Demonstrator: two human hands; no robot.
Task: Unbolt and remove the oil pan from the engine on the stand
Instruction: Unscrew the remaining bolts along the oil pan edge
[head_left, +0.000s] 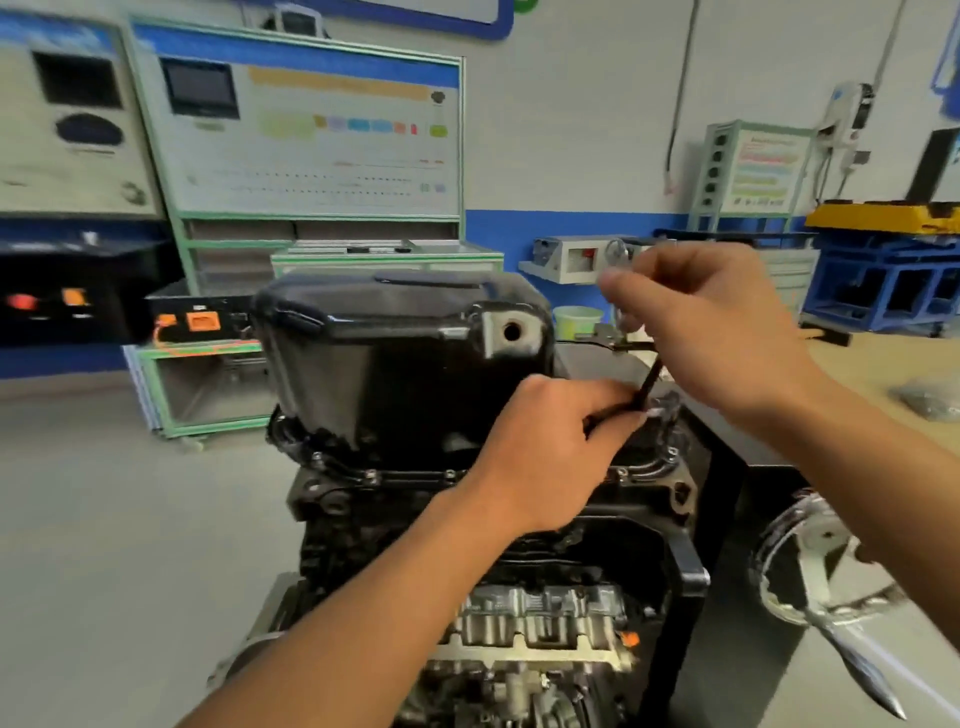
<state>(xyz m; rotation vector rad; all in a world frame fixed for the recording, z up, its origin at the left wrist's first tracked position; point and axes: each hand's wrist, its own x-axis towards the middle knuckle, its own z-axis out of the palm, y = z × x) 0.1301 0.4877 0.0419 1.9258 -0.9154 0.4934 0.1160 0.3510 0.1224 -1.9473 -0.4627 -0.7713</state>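
Oil pan (400, 353) glossy black metal (smooth, reflective); engine (540, 613) bare cast metal, rough; workbench (857, 374) matt wood.

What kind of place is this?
Probably an automotive training workshop: an engine with its black oil pan uppermost, teaching display boards behind it, and a blue metal rack.

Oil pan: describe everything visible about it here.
The oil pan is glossy black, seemingly painted metal, deep, with rounded corners. It sits uppermost on the engine, its flange seated, bolt heads visible along the near edge. An open drain hole faces the camera. The left hand holds a dark tool at its right side.
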